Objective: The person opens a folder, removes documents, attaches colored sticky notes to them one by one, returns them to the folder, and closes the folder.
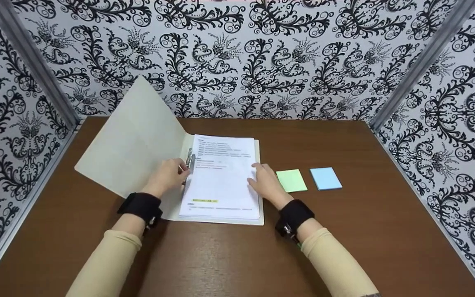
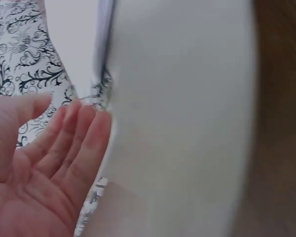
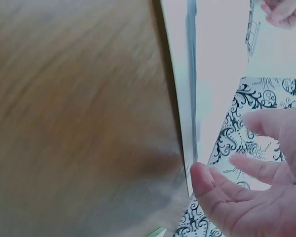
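Left hand (image 1: 165,178) and right hand (image 1: 267,181), loosely uncurled, are flanking white papers (image 1: 223,185).
Only the head view is showing a square blue pad (image 1: 325,178), beyond the right.

In the head view, the scene is lit brightly and evenly, with soft glare thrown onto the wooden table (image 1: 204,255) near bottom centre. A dim shadow is cast beside the left sleeve (image 1: 105,264). The patterned back wall (image 1: 262,62) is rendered fairly crisply, but print on the white sheets (image 1: 221,181) is too blurred to be read. In the left wrist view, the folder cover (image 2: 187,123) is softened by blur. In the right wrist view, the sheets are bleached nearly white and the table is smeared into streaks.
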Demonstrator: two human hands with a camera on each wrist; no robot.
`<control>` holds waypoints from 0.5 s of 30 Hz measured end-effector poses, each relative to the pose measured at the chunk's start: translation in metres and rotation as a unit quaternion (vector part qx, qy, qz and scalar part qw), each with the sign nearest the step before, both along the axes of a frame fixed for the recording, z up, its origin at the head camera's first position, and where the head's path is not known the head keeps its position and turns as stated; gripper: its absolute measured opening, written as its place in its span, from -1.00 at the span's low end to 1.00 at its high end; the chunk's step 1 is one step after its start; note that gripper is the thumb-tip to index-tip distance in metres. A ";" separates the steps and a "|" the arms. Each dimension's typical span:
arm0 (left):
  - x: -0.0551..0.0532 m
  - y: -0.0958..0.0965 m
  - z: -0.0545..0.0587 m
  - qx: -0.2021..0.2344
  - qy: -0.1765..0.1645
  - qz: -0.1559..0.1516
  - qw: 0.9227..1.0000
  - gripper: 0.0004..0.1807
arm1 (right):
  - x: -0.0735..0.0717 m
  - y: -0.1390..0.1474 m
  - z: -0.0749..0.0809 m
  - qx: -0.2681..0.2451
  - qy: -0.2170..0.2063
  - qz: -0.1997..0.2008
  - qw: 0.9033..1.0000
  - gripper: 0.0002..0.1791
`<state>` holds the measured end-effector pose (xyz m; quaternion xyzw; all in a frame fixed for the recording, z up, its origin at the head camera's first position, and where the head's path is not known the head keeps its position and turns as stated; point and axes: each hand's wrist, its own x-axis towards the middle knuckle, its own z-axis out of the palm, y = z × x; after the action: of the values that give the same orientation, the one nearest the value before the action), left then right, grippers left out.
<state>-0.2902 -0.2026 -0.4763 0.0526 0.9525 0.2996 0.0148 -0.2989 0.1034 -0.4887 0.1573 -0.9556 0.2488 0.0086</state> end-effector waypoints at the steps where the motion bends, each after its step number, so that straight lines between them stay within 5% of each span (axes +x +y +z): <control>1: 0.001 0.001 0.001 0.003 -0.018 -0.002 1.000 -0.84 | -0.001 0.001 0.000 0.001 -0.006 -0.006 1.000 -0.47; 9: 0.008 0.003 0.008 0.056 -0.169 0.030 0.984 -0.82 | -0.002 0.007 0.006 -0.036 -0.068 -0.042 0.996 -0.44; 15: 0.012 0.005 0.019 0.057 -0.208 0.028 0.976 -0.73 | -0.002 0.008 0.011 -0.074 -0.121 -0.066 0.988 -0.42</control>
<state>-0.2780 -0.1979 -0.4575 -0.0371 0.9113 0.3576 0.2008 -0.3013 0.1112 -0.4773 0.0614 -0.9368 0.3352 -0.0787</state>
